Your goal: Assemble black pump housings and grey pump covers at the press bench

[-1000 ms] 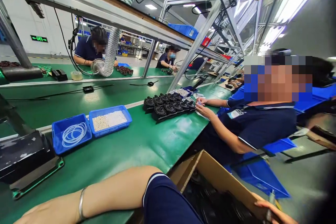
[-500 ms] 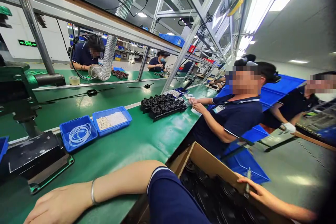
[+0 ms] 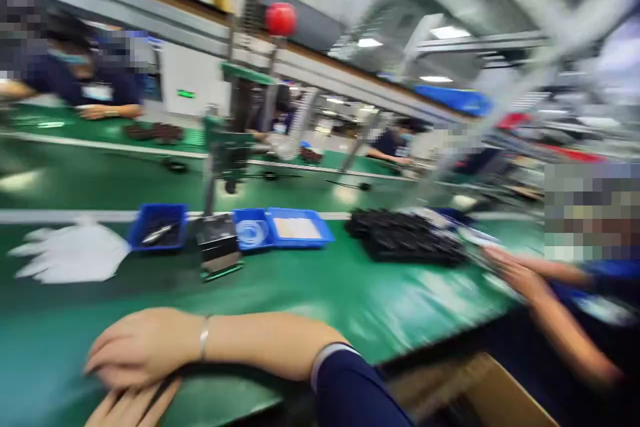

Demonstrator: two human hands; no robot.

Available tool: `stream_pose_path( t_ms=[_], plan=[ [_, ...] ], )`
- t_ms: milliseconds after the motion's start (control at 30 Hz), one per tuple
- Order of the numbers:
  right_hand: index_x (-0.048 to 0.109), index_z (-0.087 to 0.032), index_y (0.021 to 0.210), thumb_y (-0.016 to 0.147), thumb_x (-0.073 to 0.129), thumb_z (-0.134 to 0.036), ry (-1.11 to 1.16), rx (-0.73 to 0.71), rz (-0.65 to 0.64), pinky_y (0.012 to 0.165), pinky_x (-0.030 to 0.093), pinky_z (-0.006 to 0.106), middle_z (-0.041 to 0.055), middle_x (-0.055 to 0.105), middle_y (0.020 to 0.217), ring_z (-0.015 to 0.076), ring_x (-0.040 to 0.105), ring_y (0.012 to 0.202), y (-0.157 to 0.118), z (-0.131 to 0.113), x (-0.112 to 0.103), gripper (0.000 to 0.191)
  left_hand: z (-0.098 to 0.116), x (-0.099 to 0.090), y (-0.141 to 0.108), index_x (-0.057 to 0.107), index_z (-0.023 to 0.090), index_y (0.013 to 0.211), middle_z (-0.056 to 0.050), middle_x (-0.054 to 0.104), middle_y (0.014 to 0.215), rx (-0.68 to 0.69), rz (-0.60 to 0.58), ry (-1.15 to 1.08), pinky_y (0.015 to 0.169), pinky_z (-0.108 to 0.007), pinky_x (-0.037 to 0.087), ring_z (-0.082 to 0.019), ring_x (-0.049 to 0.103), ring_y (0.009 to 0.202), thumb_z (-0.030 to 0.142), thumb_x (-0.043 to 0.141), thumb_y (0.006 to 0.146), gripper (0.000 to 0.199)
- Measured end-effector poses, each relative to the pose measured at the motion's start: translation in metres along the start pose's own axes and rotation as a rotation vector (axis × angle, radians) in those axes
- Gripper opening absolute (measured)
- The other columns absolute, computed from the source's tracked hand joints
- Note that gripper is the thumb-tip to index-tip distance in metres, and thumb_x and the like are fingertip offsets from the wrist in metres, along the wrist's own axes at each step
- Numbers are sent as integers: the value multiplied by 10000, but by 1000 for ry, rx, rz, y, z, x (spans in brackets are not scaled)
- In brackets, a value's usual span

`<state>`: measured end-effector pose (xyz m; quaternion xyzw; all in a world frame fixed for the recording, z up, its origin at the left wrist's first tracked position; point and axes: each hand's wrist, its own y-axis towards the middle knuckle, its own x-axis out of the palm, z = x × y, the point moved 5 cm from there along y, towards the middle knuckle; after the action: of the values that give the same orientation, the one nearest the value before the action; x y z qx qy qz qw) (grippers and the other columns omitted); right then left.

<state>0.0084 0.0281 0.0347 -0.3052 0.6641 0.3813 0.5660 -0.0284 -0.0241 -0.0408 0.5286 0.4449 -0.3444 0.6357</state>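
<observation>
My right hand (image 3: pixel 143 350), with a silver bracelet at the wrist, rests palm down near the front edge of the green table (image 3: pixel 280 293). Its loosely bent fingers lie against the top of my left hand (image 3: pixel 133 407), which the bottom edge of the picture cuts off. The left hand's visible fingers are slightly apart, with nothing seen in them. Beyond the hands are a white glove (image 3: pixel 75 257), a blue tray with dark parts (image 3: pixel 159 230) and a small press with a black base (image 3: pixel 219 243). Motion blurs the picture.
Right of the press are blue trays with white tubing (image 3: pixel 251 233) and pale pieces (image 3: pixel 299 227). Black parts (image 3: pixel 407 237) stand in rows farther right. At the right, a person's hands (image 3: pixel 515 273) work near a cardboard box (image 3: pixel 510 393). More people sit across the table.
The view has swung left, bringing the white glove, the whole press and my left hand into sight. The hand near the cardboard box at the lower right has left view.
</observation>
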Motion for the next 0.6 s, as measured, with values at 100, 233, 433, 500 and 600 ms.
stream_pose_path(
  t_ms=[100,233,433,500,600],
  plan=[
    [657,-131,1070,935,512,-203,208,-26,228,940,512,213,46,715,1069,129,644,1006,10,-10,-3,212,13,-47,-64,517,299,1403,-42,629,1352,-232,-11,57,1013,-346,541,-251,647,1176,356,706,731,700],
    [638,-182,1090,951,446,-147,463,34,314,923,557,309,81,699,1068,165,654,1015,23,3,10,240,17,-75,-79,515,183,1347,-84,560,1427,-423,-72,-63,1190,-394,359,-219,472,1360,425,555,923,490],
    [642,-210,1082,962,471,-196,481,-92,314,855,596,293,89,693,1055,173,685,973,48,-6,22,209,17,-96,-105,590,137,1189,-103,637,1296,-514,-15,92,1141,-344,400,-192,551,1252,383,383,1001,373],
    [648,-217,1081,963,478,-215,470,-120,318,847,602,297,87,695,1051,180,690,970,56,-10,26,208,17,-108,-112,594,140,1176,-104,647,1278,-538,36,112,1144,-333,399,-187,567,1232,365,405,994,346],
    [649,-227,1100,966,489,-247,440,-150,305,857,604,319,86,689,1065,190,685,987,67,-14,33,210,8,-136,-132,584,145,1190,-112,659,1262,-614,212,102,1145,-320,405,-188,568,1246,295,498,956,291]
  ],
)
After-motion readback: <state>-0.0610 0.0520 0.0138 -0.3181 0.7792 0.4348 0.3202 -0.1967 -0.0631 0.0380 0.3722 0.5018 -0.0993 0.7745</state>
